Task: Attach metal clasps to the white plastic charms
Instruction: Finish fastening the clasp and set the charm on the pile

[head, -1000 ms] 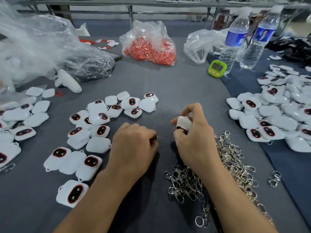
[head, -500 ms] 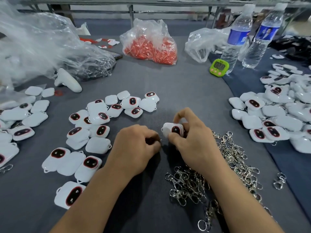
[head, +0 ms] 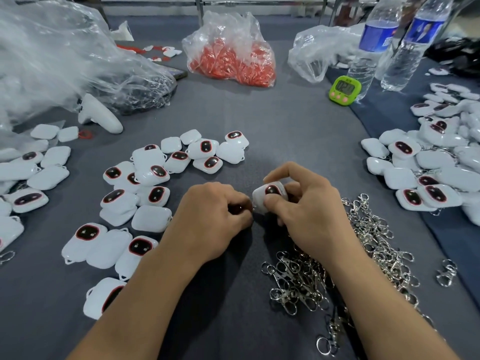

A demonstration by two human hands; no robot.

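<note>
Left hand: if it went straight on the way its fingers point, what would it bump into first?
Most likely the white charm pinched in the right hand, just ahead of the left hand.

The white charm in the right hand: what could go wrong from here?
1. The right hand pinches the charm with fingertips only. It may slip or twist while the left hand works at its edge, where what that hand pinches is hidden.
2. The clasp pile lies under the right forearm, so a move may snag and drag tangled clasps.
</note>
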